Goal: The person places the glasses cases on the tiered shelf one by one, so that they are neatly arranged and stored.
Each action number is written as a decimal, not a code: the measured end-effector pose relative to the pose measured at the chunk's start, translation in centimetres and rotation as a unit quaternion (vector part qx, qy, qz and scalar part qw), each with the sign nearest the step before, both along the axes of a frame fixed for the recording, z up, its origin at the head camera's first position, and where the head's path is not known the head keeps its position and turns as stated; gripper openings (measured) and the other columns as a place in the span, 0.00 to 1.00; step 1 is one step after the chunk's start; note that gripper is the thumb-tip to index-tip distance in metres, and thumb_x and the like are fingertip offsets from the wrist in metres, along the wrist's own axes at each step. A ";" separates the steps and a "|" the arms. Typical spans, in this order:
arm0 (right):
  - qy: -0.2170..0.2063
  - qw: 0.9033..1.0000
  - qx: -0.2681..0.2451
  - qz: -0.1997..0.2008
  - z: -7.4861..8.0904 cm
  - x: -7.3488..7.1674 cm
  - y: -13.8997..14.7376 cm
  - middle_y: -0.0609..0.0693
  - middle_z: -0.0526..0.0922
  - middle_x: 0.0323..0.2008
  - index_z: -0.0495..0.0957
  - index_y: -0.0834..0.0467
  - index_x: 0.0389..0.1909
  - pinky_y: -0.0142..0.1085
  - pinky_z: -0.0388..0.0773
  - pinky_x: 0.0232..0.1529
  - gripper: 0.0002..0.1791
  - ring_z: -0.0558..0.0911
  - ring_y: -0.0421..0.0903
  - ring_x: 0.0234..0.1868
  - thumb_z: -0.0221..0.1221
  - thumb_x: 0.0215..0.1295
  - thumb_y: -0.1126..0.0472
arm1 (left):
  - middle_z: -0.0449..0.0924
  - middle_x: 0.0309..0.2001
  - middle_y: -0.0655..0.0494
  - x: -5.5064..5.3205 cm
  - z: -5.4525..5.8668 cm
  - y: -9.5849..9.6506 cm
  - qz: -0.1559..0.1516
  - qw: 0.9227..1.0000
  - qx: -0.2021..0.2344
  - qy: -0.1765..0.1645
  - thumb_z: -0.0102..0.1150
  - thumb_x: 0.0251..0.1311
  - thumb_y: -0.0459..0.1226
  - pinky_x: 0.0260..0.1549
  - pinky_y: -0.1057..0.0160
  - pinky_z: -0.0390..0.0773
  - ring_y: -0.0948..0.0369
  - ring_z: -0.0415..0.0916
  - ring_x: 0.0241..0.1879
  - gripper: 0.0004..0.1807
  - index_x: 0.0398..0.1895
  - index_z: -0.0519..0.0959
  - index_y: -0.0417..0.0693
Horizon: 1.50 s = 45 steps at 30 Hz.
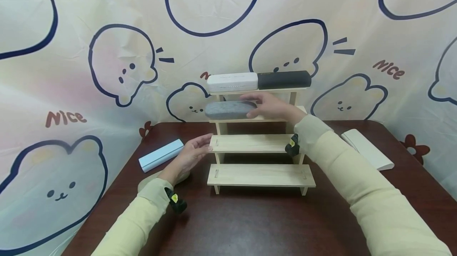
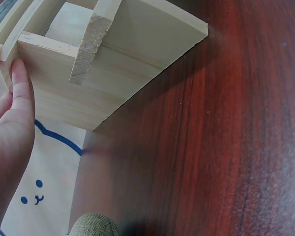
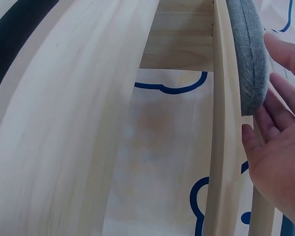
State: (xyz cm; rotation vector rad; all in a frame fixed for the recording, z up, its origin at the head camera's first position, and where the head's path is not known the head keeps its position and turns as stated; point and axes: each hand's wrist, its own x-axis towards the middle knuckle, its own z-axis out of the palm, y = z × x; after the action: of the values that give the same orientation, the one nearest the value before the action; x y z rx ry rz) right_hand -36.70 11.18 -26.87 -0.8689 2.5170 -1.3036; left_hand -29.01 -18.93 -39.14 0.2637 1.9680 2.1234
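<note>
A stepped wooden stand (image 1: 253,144) rises in several tiers in the middle of the table. On its second tier from the top lies an oblong grey glasses case (image 1: 228,110), fabric-covered and rounded at the ends. My right hand (image 1: 269,106) holds the case's right end, thumb in front and fingers over the back; the right wrist view shows the fingers (image 3: 280,108) right at the case's tip. Lower down, my left hand (image 1: 191,153) pinches the left end of the third tier, and the left wrist view shows its fingertips on the board edge (image 2: 7,64).
The top tier bears a white case (image 1: 232,82) and a black case (image 1: 284,80), end to end. A light blue case (image 1: 161,155) lies on the table's left. Under my left forearm a beige object (image 1: 148,180) is partly hidden. A white case (image 1: 369,149) lies at the right.
</note>
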 end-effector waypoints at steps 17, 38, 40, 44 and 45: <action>0.059 0.997 -0.002 -0.047 -0.5 2.1 3.9 0.44 0.65 0.69 0.69 0.46 0.68 0.57 0.60 0.65 0.35 0.62 0.50 0.70 0.67 0.59 0.50 | 0.65 0.67 0.45 -0.1 0.0 0.2 0.007 1.000 -0.011 -0.006 0.62 0.62 0.31 0.64 0.52 0.64 0.52 0.68 0.63 0.34 0.71 0.62 0.41; 0.076 0.989 -0.073 -0.100 -1.7 4.5 9.5 0.50 0.74 0.63 0.73 0.53 0.64 0.53 0.63 0.64 0.29 0.69 0.51 0.64 0.67 0.61 0.56 | 0.66 0.66 0.46 -0.2 -0.1 0.0 0.009 1.000 -0.007 -0.005 0.63 0.62 0.32 0.64 0.52 0.63 0.52 0.68 0.63 0.32 0.70 0.65 0.44; 0.080 0.988 -0.076 -0.107 -1.9 4.9 10.0 0.51 0.74 0.63 0.73 0.53 0.63 0.53 0.65 0.63 0.29 0.70 0.51 0.64 0.67 0.61 0.56 | 0.65 0.67 0.45 -0.2 -0.1 -0.1 0.004 1.000 -0.004 -0.001 0.62 0.62 0.32 0.64 0.51 0.63 0.52 0.68 0.63 0.33 0.70 0.64 0.43; 0.074 0.987 -0.074 -0.122 -2.3 5.7 11.2 0.51 0.73 0.63 0.72 0.53 0.64 0.55 0.68 0.61 0.29 0.71 0.53 0.63 0.66 0.62 0.54 | 0.65 0.67 0.44 -0.2 -0.1 -0.1 -0.001 1.000 -0.003 0.001 0.61 0.63 0.31 0.64 0.52 0.64 0.51 0.67 0.63 0.33 0.70 0.63 0.42; 0.072 0.987 -0.071 -0.127 -2.4 6.0 11.5 0.51 0.73 0.63 0.71 0.53 0.64 0.55 0.68 0.60 0.30 0.71 0.53 0.63 0.66 0.62 0.54 | 0.65 0.67 0.44 -0.2 -0.1 -0.1 -0.002 1.000 -0.005 0.002 0.61 0.63 0.31 0.63 0.52 0.64 0.51 0.68 0.63 0.33 0.70 0.63 0.42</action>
State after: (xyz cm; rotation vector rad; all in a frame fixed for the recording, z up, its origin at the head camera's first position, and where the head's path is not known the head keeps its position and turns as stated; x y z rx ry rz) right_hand -30.71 22.67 -29.22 -0.7091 2.7483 -1.5673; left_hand -29.20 -19.06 -39.24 0.2691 1.9784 2.1108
